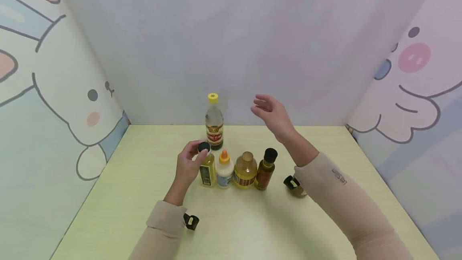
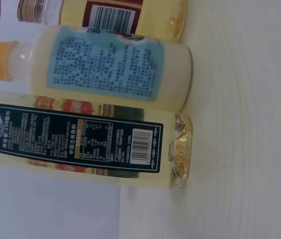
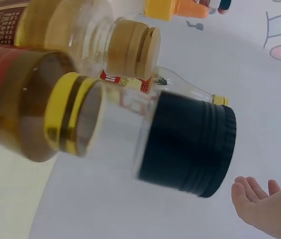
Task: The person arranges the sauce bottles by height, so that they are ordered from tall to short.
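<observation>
My left hand [image 1: 187, 163] holds a squarish bottle of pale yellow liquid [image 1: 207, 171] by its dark cap, thumb and fingers on either side. In the left wrist view this bottle's dark label [image 2: 70, 137] shows, with its base at the tabletop. Raised over the table's right half, my right hand [image 1: 275, 116] has extended, slightly bent fingers with nothing between them. A row beside the held bottle has a white squeeze bottle with an orange cap [image 1: 224, 170], a round amber bottle with a tan cap [image 1: 245, 171], and a black-capped bottle with a red label [image 1: 265, 170].
Behind the row, near the back wall, stands a tall yellow-capped bottle with dark liquid [image 1: 214, 125]. A brownish object [image 1: 298, 191] lies partly hidden under the right sleeve. Walls with cartoon animals border the pale yellow table [image 1: 119, 204].
</observation>
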`<state>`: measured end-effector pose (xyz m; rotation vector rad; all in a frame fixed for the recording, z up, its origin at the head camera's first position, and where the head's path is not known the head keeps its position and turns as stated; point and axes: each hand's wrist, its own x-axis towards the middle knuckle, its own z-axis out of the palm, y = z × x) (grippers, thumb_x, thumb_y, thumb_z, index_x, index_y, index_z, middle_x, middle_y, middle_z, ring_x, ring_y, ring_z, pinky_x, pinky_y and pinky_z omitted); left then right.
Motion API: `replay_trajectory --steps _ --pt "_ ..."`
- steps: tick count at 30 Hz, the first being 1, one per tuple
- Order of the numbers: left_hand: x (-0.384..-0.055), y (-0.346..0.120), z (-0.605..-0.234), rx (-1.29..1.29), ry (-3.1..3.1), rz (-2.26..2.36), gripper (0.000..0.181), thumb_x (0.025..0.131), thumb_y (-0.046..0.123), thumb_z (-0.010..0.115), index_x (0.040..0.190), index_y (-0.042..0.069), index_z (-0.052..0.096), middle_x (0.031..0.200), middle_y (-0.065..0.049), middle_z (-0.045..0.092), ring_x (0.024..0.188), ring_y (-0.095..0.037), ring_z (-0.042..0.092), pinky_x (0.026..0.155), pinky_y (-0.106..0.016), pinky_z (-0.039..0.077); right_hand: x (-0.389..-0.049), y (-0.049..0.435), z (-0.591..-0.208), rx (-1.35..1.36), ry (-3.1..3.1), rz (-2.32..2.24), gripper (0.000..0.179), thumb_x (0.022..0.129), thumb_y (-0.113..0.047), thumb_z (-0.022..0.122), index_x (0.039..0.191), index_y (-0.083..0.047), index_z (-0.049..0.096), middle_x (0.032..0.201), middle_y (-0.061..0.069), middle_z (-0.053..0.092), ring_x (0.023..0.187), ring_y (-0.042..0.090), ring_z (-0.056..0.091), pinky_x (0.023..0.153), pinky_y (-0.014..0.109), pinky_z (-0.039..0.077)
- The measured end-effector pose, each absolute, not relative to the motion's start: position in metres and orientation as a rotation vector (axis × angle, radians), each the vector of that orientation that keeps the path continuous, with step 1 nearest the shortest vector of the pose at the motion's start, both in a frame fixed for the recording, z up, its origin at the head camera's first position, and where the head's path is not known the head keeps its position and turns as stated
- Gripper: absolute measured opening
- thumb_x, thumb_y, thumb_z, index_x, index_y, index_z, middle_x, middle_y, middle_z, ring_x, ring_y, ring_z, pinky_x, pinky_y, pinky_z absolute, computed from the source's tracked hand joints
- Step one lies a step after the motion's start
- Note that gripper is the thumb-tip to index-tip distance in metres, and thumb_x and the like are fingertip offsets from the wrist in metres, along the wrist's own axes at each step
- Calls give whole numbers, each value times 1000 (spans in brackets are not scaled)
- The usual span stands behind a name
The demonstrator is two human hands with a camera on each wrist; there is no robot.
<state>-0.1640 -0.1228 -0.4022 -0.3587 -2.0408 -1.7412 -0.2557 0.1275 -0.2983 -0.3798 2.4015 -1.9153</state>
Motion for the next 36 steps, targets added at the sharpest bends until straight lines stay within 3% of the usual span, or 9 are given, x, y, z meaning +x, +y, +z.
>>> replay_trajectory --steps 25,36 --pt "-164 -122 -402 -352 -2038 -1739 26 90 -7 60 113 -17 55 110 -32 61 94 0 56 87 -16 45 -231 172 -329 -409 2436 -1904 48 98 -11 61 141 2 44 140 17 49 129 30 46 105 39 38" --pt "-164 -122 -403 -361 -2018 -1747 27 89 -7 60 114 -17 54 110 -32 61 95 -5 58 87 -17 46 -210 183 -343 -362 2502 -1866 50 96 -19 65 139 0 48 139 13 52 127 25 49 102 32 41"
